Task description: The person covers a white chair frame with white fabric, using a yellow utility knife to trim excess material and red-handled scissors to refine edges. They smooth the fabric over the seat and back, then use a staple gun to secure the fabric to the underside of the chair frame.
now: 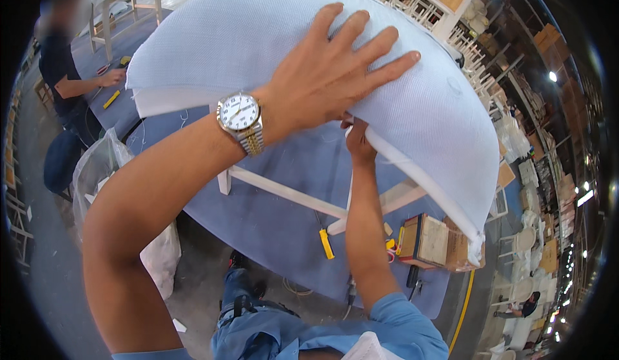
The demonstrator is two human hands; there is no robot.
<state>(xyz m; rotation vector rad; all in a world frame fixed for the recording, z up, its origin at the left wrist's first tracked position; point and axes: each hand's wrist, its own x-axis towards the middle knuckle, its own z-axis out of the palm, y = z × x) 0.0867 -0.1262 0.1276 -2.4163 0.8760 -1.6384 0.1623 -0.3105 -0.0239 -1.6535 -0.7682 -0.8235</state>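
Note:
A large curved chair part (pixel 213 44) covered in pale blue-white woven fabric arches across the upper middle, with pale wooden legs or rails (pixel 284 189) below it. My left hand (pixel 338 63) lies flat on top of the fabric, fingers spread, a metal watch (pixel 238 114) on its wrist. Under the front edge, close below the left palm, my right hand (pixel 361 146) reaches up with its fingers curled. The fabric edge and the left hand partly hide those fingers, so what they grip cannot be made out.
Blue cloth covers the worktable (pixel 271 224). On it lie a yellow-handled tool (pixel 327 244) and a cardboard box (pixel 423 241). A plastic bag (pixel 103 166) stands at left, near another person (pixel 61 70) at work. Stacked chair frames (pixel 412 2) fill the back.

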